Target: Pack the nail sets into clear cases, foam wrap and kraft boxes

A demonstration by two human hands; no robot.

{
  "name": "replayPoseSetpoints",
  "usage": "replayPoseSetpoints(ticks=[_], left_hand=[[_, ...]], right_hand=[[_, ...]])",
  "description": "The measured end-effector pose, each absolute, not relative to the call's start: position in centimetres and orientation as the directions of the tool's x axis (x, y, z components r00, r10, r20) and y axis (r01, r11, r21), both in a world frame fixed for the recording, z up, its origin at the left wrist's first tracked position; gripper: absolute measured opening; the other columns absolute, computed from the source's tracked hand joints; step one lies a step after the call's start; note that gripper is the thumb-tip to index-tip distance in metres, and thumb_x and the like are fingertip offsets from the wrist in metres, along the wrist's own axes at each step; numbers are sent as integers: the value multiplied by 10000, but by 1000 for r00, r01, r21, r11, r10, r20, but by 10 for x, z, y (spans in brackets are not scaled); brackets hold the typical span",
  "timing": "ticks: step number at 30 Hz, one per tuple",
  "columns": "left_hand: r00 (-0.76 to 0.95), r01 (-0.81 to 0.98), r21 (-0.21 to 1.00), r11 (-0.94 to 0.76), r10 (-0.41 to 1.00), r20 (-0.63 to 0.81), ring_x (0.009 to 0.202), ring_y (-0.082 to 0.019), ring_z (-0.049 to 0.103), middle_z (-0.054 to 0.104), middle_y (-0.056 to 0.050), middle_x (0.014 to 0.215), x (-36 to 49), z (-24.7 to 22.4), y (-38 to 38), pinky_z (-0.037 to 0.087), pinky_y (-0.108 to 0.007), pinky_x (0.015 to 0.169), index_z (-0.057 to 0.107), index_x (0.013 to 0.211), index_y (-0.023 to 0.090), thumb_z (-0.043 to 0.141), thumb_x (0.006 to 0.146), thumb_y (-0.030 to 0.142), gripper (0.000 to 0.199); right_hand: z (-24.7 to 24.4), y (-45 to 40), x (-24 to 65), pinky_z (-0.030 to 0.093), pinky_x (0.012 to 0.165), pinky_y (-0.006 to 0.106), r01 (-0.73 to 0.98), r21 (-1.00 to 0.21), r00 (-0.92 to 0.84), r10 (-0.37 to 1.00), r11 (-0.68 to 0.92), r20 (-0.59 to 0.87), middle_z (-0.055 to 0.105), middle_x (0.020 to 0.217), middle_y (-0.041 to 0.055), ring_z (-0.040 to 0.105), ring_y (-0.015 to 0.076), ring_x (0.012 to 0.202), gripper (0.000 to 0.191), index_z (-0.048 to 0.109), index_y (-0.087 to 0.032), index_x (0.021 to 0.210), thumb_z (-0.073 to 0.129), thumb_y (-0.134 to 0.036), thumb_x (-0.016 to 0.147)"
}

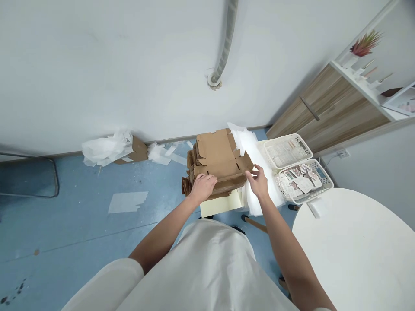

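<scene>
Cardboard boxes [215,149] lie stacked flat, left hand [204,186] at the near edge, grip unclear, right hand [259,184] pinching a corner.

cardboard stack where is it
The cardboard stack is near the head view's centre, just left of the white sheets, with the left hand on its near edge.

Over my feed, I see matt cardboard boxes [214,149], smooth plastic baskets [295,163], a glossy floor [81,224], wood-grained cabinet [337,99] and smooth table [359,246]; the shirt [210,263] looks like matt cloth.
</scene>
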State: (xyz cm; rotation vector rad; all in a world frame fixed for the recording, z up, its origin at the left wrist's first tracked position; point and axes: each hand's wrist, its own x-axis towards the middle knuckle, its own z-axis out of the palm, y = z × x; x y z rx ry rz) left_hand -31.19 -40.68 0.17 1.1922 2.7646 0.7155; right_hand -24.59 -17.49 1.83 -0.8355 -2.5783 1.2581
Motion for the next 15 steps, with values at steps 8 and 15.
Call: replayPoseSetpoints(ticks=[8, 15], left_hand=[[-666, 717, 478, 508, 700, 257, 915, -172, 536, 617, -47, 979, -296, 7, -406, 294, -372, 932, 572, 964, 201, 387, 859, 315, 241], [-824, 547, 595, 589, 504, 259, 1187, -282, 354, 380, -159, 1290, -290, 6, -392, 281, -438, 964, 390, 1234, 153, 482, 776, 461, 560]], right_hand=[[34, -173, -254, 465, 512, 277, 337, -889, -781, 619, 310, -80, 584, 628, 12, 572, 143, 522, 481, 518, -171, 980, 346, -573, 782], [40, -167, -225, 484, 475, 208, 85, -995, -673, 734, -43, -89, 564, 746, -27, 545, 68, 533, 355, 492, -224, 984, 449, -504, 770]])
